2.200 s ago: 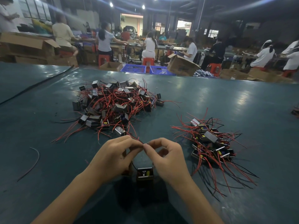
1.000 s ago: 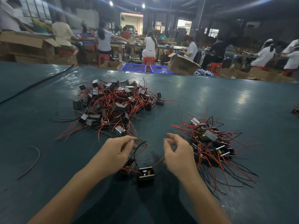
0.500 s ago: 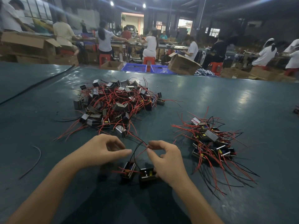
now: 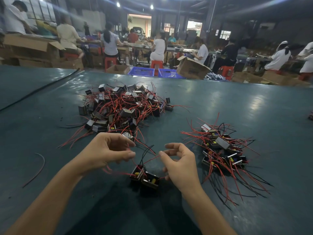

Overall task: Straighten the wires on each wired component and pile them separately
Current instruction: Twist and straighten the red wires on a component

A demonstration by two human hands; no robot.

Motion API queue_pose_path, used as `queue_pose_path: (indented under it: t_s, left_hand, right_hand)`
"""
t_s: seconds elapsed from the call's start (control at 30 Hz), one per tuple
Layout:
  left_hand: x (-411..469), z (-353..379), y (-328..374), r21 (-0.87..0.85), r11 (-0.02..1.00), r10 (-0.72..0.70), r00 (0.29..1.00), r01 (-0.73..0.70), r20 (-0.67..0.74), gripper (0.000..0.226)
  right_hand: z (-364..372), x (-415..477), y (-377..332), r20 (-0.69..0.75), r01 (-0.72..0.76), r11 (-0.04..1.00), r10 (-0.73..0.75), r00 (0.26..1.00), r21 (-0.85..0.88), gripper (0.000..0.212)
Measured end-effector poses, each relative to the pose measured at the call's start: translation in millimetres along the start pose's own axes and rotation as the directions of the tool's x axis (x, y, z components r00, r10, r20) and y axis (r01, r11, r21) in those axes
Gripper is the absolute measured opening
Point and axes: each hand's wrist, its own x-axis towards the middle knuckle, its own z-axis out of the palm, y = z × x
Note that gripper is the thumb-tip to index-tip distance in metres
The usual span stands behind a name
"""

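- The left grip is curling half-closed; I cannot tell whether it is pinching a wire.
- The right grip is hooking a red wire with its curled lower fingers.
- Two wired components are sitting touching on the worktop, between the grips.
- A tangled pile is lying beyond the left grip, and a smaller pile is lying just right of the right grip.

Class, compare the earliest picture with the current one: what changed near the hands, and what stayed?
A second component now lies beside the first component. The left hand and right hand, fingertips together before, have moved apart. The large pile and small pile stayed put.
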Motion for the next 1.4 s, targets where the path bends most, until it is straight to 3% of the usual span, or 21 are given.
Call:
queue_pose_path:
  t_s: [0.13,0.4,0.6,0.8,0.97,1.13,1.23,1.4]
  left_hand:
    - [0,8,2,-0.019,0.999,0.031,0.999,-0.032,-0.034,0.018]
    - [1,12,1,-0.149,0.989,-0.02,1.0,0.019,-0.004,0.024]
    - [6,15,0,-0.104,0.994,-0.034,0.987,0.018,-0.154,0.023]
    - [7,14,-2,-0.114,0.994,-0.041,0.947,0.005,-0.317,0.023]
    - [9,13,-8,-0.11,0.994,-0.065,0.92,0.024,-0.385,0.023]
    - [10,17,-12,-0.136,0.99,-0.085,0.915,0.033,-0.395,0.022]
    - [9,18,-9,-0.139,0.99,-0.049,0.914,-0.008,-0.403,0.02]
    - [2,21,2,-0.212,0.973,0.052,0.98,-0.093,-0.191,0.021]
  right_hand:
    - [0,1,1,-0.034,0.02,1.0,-0.02,0.999,0.012,0.014]
    - [-7,9,2,-0.089,0.024,0.992,-0.013,0.996,0.125,0.015]
    - [-11,12,-2,-0.036,-0.034,0.981,0.041,0.998,0.193,0.013]
    - [-11,11,1,-0.094,0.09,0.994,-0.083,0.992,0.07,0.014]
    - [-9,10,-2,-0.083,0.144,0.986,-0.137,0.987,0.086,0.015]
    - [-7,8,-2,-0.046,0.116,0.981,-0.11,0.993,0.153,0.014]
    - [-5,6,1,-0.094,0.177,0.982,-0.17,0.981,0.07,0.016]
    - [5,-5,4,-0.099,0.355,0.931,-0.363,0.927,-0.088,0.018]
